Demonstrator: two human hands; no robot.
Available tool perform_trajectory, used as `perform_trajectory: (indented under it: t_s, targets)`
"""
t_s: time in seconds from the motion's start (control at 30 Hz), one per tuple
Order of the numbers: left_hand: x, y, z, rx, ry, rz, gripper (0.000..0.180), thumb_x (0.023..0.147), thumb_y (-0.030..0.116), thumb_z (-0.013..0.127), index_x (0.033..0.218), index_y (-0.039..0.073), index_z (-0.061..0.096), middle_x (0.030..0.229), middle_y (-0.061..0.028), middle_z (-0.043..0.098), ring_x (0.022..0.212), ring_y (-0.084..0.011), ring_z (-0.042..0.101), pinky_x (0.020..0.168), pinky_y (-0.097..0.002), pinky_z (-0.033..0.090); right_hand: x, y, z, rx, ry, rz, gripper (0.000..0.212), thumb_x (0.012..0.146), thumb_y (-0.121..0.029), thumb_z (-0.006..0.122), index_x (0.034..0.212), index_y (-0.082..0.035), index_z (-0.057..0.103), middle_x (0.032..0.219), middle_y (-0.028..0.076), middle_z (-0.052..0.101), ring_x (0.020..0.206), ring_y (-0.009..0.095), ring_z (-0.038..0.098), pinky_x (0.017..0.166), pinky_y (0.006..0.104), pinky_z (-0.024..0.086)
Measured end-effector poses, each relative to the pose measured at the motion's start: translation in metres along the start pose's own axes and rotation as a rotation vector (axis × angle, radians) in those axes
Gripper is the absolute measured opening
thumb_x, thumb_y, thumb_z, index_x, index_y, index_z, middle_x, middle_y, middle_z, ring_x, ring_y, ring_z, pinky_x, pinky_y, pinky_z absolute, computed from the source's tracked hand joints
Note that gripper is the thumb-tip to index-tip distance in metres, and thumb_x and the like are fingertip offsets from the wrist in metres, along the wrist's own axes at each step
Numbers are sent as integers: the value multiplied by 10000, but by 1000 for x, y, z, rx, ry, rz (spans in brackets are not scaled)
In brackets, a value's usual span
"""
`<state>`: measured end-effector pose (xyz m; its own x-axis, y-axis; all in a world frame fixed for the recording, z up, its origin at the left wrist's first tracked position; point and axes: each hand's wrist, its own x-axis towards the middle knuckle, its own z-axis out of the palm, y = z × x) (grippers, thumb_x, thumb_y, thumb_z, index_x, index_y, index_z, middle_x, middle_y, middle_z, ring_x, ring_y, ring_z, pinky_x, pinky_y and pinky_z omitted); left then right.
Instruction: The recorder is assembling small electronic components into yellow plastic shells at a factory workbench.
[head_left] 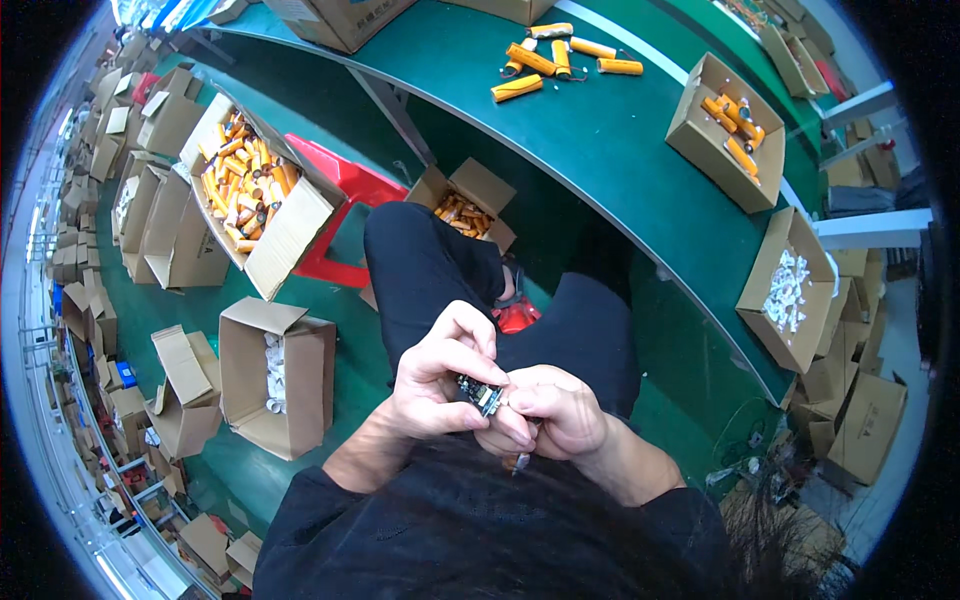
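Above my lap, my left hand (440, 378) pinches a small dark circuit board (482, 394) between thumb and fingers. My right hand (552, 412) meets it at the board's right end, its thumb pressed against the curled fingers. What those right fingers grip is mostly hidden. A small brownish, shiny end (520, 462) shows just below the right hand; I cannot tell what it belongs to.
Several orange cylindrical batteries (533, 60) lie on the green table (600, 130) ahead. More fill a cardboard tray (690, 135) and a box on the left (268, 265). Small white parts (787, 290) sit in a right-hand box. A red stool (345, 180) stands left of my legs.
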<state>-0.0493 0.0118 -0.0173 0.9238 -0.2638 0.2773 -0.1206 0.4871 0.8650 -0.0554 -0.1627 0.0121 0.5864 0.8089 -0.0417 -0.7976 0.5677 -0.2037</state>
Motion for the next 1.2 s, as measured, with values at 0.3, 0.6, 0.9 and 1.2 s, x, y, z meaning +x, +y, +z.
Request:
perform_trajectory:
  t_s: [0.3,0.6,0.9,1.2]
  targets:
    - [0,5,-2,-20,-6,-66,364,755,245,886,1018,29,756,1085,-133,471,858,-199,474,731,-281,407,-6,-7,8,-330,164,-18,298,1026,-159,487,810,-30,648,675,22,514,584,88,408,534,220,327]
    - [1,13,-11,77,-50,-53,337,752,195,892,1023,35,770,1113,-149,488,857,-182,485,738,-265,420,-7,-5,7,-418,196,-32,287,1039,-175,496,842,-37,653,697,12,527,599,80,408,544,208,319]
    - [4,35,-16,252,-161,-184,315,753,143,883,1027,35,771,1071,-144,536,799,-153,485,730,-262,427,-11,-14,4,-438,189,41,279,1045,-182,506,865,-35,659,704,15,535,605,79,418,559,204,330]
    - [-7,22,-13,221,111,-135,300,779,82,840,1058,47,736,1008,-93,563,834,-156,518,735,-253,424,0,-19,12,-541,347,-136,100,982,-46,613,907,-19,672,847,40,612,676,94,514,624,211,409]
